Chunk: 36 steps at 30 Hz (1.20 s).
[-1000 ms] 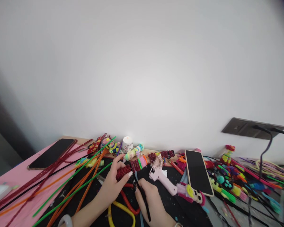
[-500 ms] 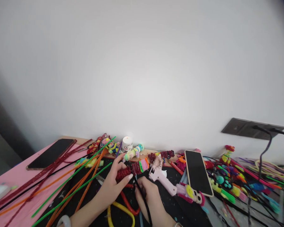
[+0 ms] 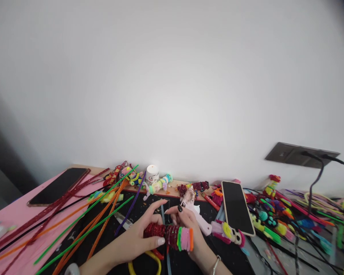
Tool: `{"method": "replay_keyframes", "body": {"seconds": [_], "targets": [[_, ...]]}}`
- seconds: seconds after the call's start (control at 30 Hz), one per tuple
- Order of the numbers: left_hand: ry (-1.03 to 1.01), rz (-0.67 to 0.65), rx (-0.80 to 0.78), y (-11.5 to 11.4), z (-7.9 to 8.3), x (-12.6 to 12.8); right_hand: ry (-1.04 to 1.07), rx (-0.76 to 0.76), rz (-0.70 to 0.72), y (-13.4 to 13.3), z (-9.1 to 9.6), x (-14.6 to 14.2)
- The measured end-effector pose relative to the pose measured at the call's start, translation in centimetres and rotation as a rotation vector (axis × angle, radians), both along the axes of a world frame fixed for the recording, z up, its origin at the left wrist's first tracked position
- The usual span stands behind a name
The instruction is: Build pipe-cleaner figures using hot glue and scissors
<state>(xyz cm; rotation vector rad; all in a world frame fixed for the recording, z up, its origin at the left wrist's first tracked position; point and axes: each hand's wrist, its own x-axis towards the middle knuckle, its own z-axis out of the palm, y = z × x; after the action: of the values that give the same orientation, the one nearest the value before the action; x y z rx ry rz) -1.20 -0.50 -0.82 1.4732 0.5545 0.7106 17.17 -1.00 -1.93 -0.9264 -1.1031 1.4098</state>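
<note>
My left hand is closed around a coiled pipe-cleaner piece, dark red and glittery with green, pink and orange rings at its right end. Just behind that piece, my right hand has its fingers bent together in a pinch. A small black bit shows at these fingers, too small to make out. A pale pink glue gun lies right beside my right hand. Under my left hand are scissors, partly hidden, and a yellow loop.
Loose pipe cleaners in orange, green and red cross the left side near a dark phone. A white-framed phone and several pipe-cleaner figures lie right. A paper cup stands by the wall, and cables hang from a socket plate.
The coiled piece has moved down and right in my left hand. My right hand has risen behind it, and the long black pipe cleaner it held is no longer visible as a strand.
</note>
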Motion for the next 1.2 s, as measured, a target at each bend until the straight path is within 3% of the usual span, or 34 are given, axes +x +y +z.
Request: {"method": "replay_keyframes", "body": {"seconds": [0.17,0.43,0.83,1.2], "targets": [[0.090,-0.017,0.048,-0.2,-0.1,-0.1,-0.003,0.003,0.206,1.0,-0.2,0.8],[0.132,-0.054,0.070,-0.4,0.0,0.0,0.042,0.004,0.268,1.0,0.2,1.0],[0.248,-0.060,0.183,-0.6,0.1,0.0,0.164,-0.088,0.240,1.1,-0.8,0.9],[0.234,-0.063,0.150,-0.5,0.1,0.0,0.269,-0.084,0.205,1.0,-1.0,0.0]]}}
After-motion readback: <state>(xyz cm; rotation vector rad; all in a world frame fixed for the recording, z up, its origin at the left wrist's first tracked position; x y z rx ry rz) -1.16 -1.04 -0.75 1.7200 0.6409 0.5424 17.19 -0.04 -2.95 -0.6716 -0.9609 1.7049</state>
